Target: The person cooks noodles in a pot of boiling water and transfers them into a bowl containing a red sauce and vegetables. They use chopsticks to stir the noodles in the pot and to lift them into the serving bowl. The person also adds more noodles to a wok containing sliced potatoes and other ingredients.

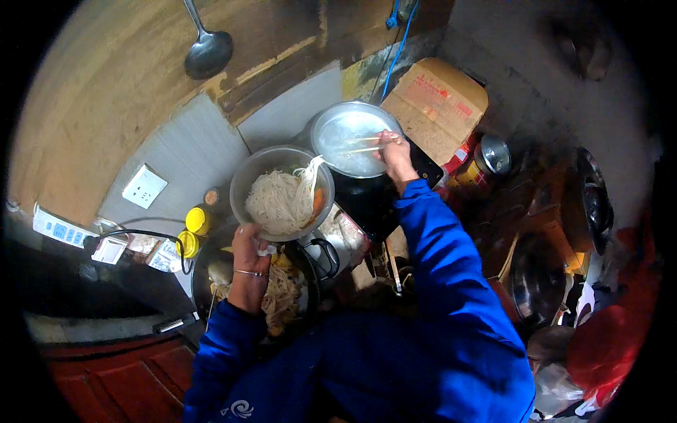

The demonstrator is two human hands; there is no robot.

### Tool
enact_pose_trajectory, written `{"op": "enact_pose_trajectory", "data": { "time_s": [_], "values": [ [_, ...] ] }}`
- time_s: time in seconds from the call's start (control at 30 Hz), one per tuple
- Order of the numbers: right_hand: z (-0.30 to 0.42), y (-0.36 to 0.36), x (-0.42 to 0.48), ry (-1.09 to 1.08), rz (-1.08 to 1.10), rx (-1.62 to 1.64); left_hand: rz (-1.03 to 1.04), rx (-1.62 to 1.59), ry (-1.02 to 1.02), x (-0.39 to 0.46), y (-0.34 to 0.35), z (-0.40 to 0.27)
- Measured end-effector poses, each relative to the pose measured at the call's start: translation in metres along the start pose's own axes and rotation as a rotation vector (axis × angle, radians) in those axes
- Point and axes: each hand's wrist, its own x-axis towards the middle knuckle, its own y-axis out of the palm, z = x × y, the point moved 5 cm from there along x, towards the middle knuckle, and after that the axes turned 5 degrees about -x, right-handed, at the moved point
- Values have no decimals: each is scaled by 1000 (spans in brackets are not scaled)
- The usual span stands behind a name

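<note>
My left hand (249, 259) grips the near rim of a metal bowl (238, 206) full of pale noodles (277, 201), with something orange at its right side. In my right hand (394, 153) are two chopsticks (362, 150), over a round metal pot (338, 113) of cloudy liquid. Some noodles hang over the bowl's right rim, near the pot. Below the bowl, partly hidden by my left hand and arm, a dark wok (312, 296) holds more noodles and yellow pieces. A metal ladle (220, 270) leans in the wok.
The pot stands on a black induction cooker (359, 206). Yellow-lidded jars (197, 221) and a power strip (63, 227) are at the left. A large ladle (209, 55) hangs above. Behind the cooker is an open cardboard box (439, 95); a metal-topped can (493, 153) stands right of it.
</note>
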Motion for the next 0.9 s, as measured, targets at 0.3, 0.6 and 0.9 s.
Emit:
{"op": "enact_pose_trajectory", "data": {
  "time_s": [0.3, 0.6, 0.9],
  "values": [
    [9, -6, -20, 119, -100, 373, -9, 13, 3, 4, -5, 2],
    [109, -9, -72, -7, 94, 572, 33, -25, 7, 0, 14, 8],
    [135, 3, -104, -244, 292, 86, 72, -53, -55, 20, -5, 16]
  ]
}}
